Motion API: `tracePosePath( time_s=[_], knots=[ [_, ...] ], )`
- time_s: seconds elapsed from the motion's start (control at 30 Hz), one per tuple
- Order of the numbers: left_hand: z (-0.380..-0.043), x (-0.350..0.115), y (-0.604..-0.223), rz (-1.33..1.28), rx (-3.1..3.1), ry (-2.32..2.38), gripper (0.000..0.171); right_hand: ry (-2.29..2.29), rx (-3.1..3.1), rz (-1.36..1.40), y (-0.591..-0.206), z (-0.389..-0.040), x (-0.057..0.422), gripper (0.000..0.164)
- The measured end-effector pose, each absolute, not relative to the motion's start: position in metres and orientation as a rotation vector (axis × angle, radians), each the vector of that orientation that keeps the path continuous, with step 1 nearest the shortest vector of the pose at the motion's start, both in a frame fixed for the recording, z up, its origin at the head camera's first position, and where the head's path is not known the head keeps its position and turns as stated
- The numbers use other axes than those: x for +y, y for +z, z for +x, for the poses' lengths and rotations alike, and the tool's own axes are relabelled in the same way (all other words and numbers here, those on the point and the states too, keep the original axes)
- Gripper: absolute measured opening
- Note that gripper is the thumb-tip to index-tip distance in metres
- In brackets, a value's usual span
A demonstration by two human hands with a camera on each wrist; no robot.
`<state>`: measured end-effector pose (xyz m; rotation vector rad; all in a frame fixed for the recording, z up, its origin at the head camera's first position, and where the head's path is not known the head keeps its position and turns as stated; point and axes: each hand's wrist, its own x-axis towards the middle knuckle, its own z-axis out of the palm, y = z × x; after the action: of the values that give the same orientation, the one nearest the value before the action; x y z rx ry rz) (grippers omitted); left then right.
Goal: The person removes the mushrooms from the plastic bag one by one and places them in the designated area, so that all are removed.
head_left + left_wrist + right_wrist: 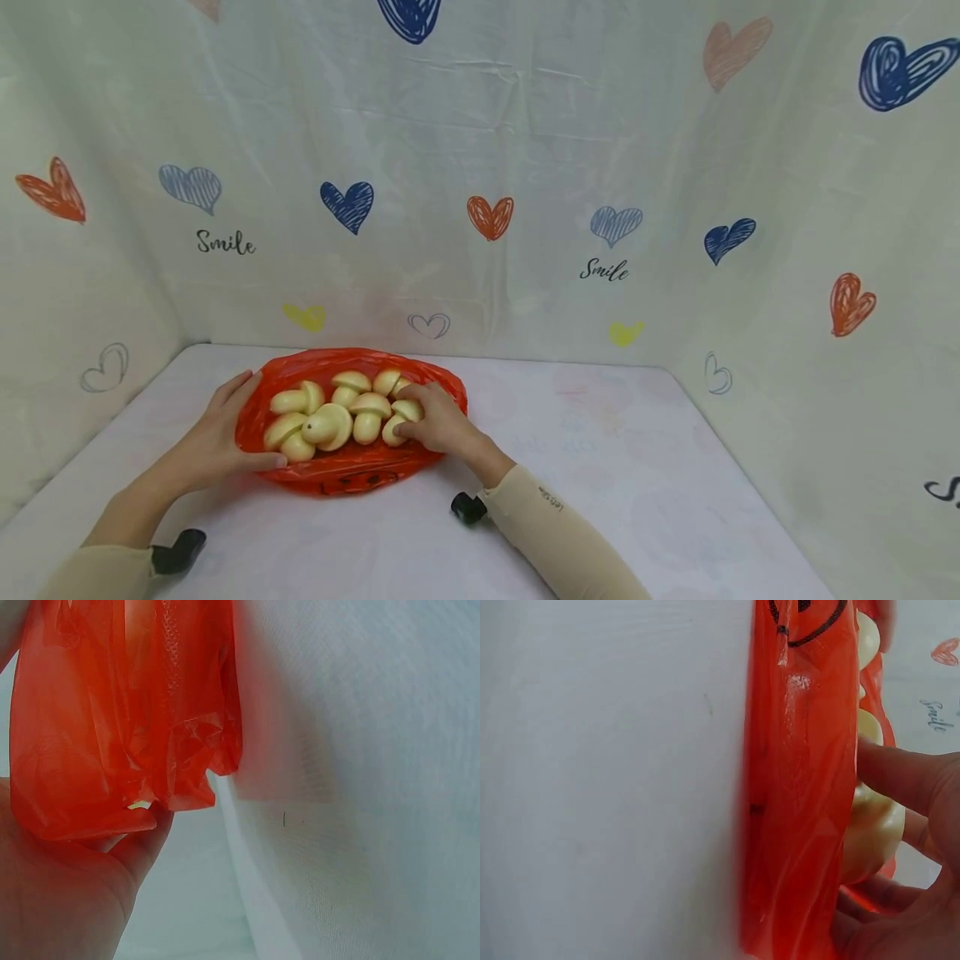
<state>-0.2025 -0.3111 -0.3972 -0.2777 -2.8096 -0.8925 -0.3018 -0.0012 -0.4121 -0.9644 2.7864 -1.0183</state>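
Observation:
A red plastic bag (352,481) lies on the table with its mouth spread wide. Inside sit several pale yellow mushrooms (367,418) with smooth rounded caps. My left hand (217,437) holds the bag's left side, thumb along the front rim and fingers toward the back. The left wrist view has red film (127,712) filling that hand's grasp. At the right end of the bag, my right hand (441,421) grips a mushroom (396,432), its fingers reaching over the rim. Seen from the right wrist, thumb and fingers surround a glossy mushroom (874,832) just above the bag's edge.
The white-covered table (600,500) extends to the right and front of the bag. Behind it hangs a pale curtain (540,283) printed with hearts and words. Dark wrist cameras (178,552) sit by both sleeves.

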Motion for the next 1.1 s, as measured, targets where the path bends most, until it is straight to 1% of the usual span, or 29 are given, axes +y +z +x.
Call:
tracePosePath(
  time_s=[0.17,0.37,0.5,0.6,0.77,0.93,1.1],
  knots=[
    [-0.203,-0.312,-0.398,-0.272,-2.812,-0.893,0.125,-1.063,2.757,-0.997,-0.407,-0.305,0.004,0.043],
    [-0.202,-0.312,-0.398,-0.268,-2.814,-0.884,0.125,-1.052,2.707,-1.132,-0.399,-0.309,0.013,0.038],
    [-0.202,-0.312,-0.398,-0.273,-2.811,-0.886,0.125,-1.016,2.665,-1.184,-0.389,-0.310,0.023,0.040],
    [-0.202,-0.312,-0.398,-0.277,-2.808,-0.888,0.124,-1.010,2.663,-1.178,-0.379,-0.311,0.031,0.042],
    [-0.203,-0.312,-0.398,-0.279,-2.799,-0.883,0.124,-1.073,2.648,-1.161,-0.367,-0.315,0.046,0.039],
    [-0.202,-0.312,-0.398,-0.282,-2.799,-0.887,0.125,-1.144,2.614,-1.096,-0.361,-0.319,0.060,0.038],
    [-0.202,-0.313,-0.396,-0.290,-2.790,-0.880,0.127,-1.176,2.574,-1.088,-0.356,-0.324,0.073,0.040]
  ],
)
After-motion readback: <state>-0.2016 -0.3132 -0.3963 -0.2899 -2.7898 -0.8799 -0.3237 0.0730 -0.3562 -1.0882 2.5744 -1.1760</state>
